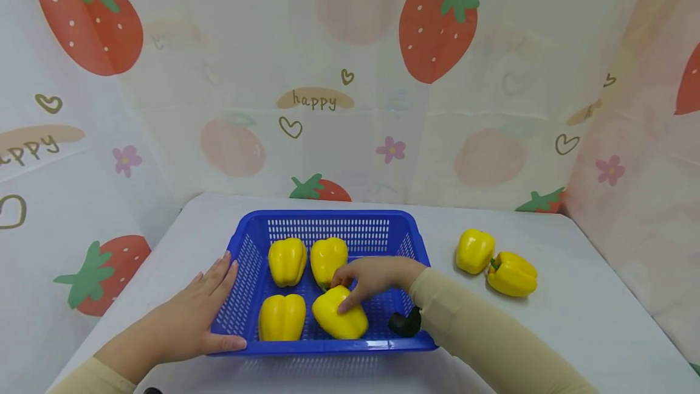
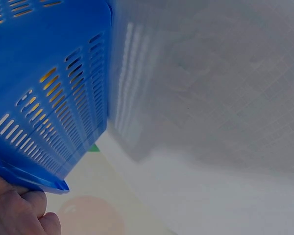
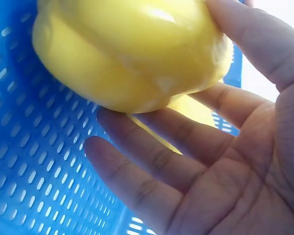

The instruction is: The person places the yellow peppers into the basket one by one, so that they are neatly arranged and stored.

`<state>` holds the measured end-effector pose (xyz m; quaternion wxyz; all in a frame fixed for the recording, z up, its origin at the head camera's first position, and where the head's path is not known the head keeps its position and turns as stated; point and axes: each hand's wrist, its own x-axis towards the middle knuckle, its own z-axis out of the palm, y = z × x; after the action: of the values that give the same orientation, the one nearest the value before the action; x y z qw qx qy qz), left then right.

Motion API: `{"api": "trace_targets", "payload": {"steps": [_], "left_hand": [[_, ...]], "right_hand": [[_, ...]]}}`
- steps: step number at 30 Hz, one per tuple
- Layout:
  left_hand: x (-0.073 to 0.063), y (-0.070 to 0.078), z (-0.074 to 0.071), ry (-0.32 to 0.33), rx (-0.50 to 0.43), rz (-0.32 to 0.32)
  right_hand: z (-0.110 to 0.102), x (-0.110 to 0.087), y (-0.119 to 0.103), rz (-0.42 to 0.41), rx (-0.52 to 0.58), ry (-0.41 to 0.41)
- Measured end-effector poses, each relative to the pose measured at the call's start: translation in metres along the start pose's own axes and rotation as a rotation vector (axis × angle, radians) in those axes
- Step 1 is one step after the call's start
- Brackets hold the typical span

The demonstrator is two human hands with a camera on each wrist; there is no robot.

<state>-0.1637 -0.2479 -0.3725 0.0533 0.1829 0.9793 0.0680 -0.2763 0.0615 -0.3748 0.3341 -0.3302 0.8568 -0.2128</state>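
Clearly, a tilted yellow bell pepper point(image 1: 341, 320) is inside the blue basket point(image 1: 328, 214), near its front wall, pinched between the thumb and fingers of the right hand point(image 1: 379, 276). Three other peppers point(image 1: 287, 262) stand in the basket, two behind and one to the left. The left hand point(image 1: 198, 312) spreads along the basket's left rim, thumb on the front edge. Two loose peppers point(image 1: 475, 251) lie together rightward on the white tabletop point(image 1: 590, 321), before a strawberry-printed backdrop point(image 1: 350, 157).
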Motion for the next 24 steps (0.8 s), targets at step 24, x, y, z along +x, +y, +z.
{"api": "trace_targets", "payload": {"steps": [24], "left_hand": [[-0.0001,-0.0007,0.0013,0.007,0.005,-0.002]], "right_hand": [[0.0036,0.0039,0.0051,0.074,0.218,-0.093]]}}
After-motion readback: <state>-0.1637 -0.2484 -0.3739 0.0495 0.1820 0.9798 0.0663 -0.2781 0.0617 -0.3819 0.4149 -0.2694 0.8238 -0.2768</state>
